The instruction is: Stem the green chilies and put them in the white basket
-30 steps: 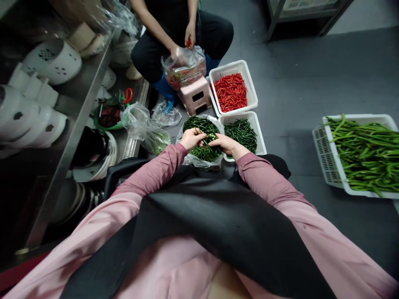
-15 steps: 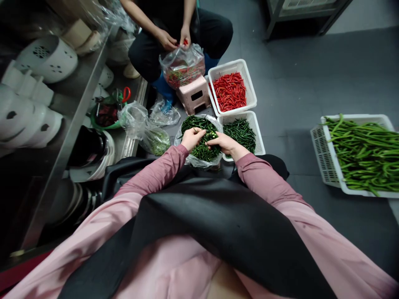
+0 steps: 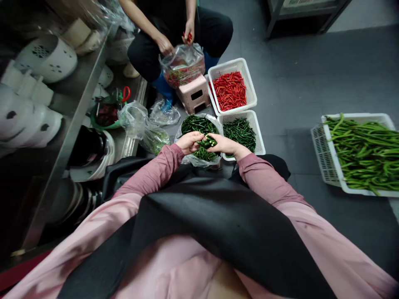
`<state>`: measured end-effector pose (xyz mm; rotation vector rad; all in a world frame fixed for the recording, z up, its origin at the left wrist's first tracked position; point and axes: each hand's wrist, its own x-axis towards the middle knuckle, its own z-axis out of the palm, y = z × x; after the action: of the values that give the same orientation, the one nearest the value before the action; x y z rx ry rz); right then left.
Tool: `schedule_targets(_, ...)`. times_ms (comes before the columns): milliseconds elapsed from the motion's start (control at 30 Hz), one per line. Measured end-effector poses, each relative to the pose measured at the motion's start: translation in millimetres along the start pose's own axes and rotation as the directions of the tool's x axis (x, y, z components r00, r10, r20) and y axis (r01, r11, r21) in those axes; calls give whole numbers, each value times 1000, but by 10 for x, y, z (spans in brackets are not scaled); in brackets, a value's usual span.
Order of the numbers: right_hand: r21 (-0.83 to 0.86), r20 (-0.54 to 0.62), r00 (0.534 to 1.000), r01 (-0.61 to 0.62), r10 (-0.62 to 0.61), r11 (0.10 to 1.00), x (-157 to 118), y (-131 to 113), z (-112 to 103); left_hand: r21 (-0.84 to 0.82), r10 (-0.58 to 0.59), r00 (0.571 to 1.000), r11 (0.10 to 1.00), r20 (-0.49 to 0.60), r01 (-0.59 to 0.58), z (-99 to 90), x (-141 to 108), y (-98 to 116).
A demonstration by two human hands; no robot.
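Observation:
Several green chillies [image 3: 208, 141] lie bunched in my right hand [image 3: 226, 145], whose fingers are closed round them. My left hand [image 3: 189, 142] meets the bunch from the left, thumb and fingers pinched at its edge; what exactly it pinches is too small to be sure, but it looks like a green chilli. Both hands are over an open clear plastic bag [image 3: 178, 135] full of green chillies with stems. Close by on the right stands a white basket [image 3: 259, 139] of loose green chillies, partly hidden by my right hand.
A white basket [image 3: 252, 92] of red chillies stands beyond the green one. Across from me, a co-worker's hands [image 3: 165, 45] are at a bag of red chillies [image 3: 183, 70] on a pink stool [image 3: 195, 94]. Long green peppers fill a basket [image 3: 326, 153] at right. A metal shelf [image 3: 77, 99] runs left.
My hands have come closer together, and the bunch of chillies shows more plainly between them. The co-worker's hands have moved apart, one lowering to the bag, the other rising with red chillies.

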<state>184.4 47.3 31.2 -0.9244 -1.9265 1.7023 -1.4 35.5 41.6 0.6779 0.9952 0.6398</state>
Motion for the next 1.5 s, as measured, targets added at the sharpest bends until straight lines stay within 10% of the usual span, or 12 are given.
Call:
schedule_targets(200, -251, 122, 992, 19, 12, 968, -40, -51, -28, 27, -71, 987, 997, 143, 68, -45, -19, -55)
schedule_targets(467, -167, 184, 983, 54, -23, 985, -65, -111, -6, 7, -70, 970, 998, 233, 70, -52, -84, -70)
schedule_targets(900, -304, -62, 997, 19, -40, 952, -26, -39, 5, -109, -82, 996, 990, 37, 86, -89, -96, -198)
schedule_targets(1067, 53, -142, 969, -196, 202, 979, 18, 61, 69, -121, 106, 985, 985, -134, -122, -14, -39, -290)
schedule_targets(1267, 553, 113, 939, -331, 324, 765, 22, 106, 129, 131, 338, 910, 940, -242, -314, -24, -10, -325)
schedule_targets(1500, 508, 247, 925, -376, 287, 775, -27, 50, 34, 182, 155, 987, 973, -48, -144, -82, -58, -241)
